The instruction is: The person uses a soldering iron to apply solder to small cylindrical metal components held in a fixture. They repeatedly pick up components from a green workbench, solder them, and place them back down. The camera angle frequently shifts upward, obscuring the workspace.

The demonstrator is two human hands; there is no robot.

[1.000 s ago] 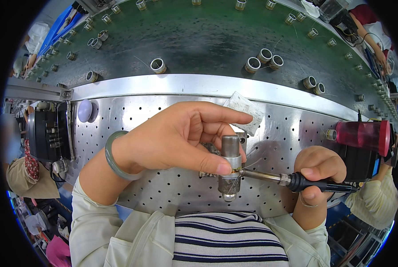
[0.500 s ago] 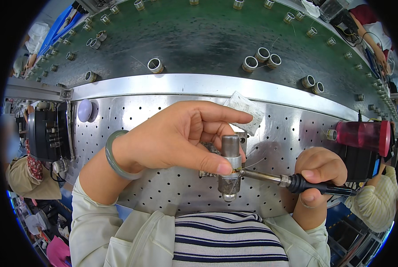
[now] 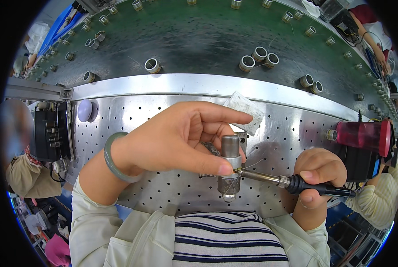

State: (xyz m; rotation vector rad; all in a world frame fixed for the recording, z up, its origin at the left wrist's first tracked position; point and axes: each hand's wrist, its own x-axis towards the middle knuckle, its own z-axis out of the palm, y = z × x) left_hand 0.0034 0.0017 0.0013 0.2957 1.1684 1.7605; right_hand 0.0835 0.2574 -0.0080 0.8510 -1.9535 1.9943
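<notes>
My left hand (image 3: 176, 138) grips a metal cylinder (image 3: 230, 147) in the middle, its thumb pressed to the near-left side. The index finger stretches past the cylinder's top, and the other fingers curl behind it, partly hidden. A brighter metal band runs around the cylinder, with a thin wire (image 3: 257, 162) sticking out to the right. In my right hand (image 3: 321, 171) is a soldering iron (image 3: 263, 176) with a black handle. Its tip meets the cylinder's right side beside the thumb; solder cannot be made out.
Beyond the perforated metal worktop (image 3: 163, 193) runs a green conveyor belt (image 3: 194, 40) carrying several metal rings (image 3: 152, 66) with wires. Around the worktop are a lilac egg-shaped object (image 3: 84, 110), a whitish pad (image 3: 245, 109), a pink transparent container (image 3: 363, 137) and a black device (image 3: 48, 133).
The rings on the belt have shifted slightly left. My two hands and the soldering iron have barely moved. At the far left, a nearby person has shifted.
</notes>
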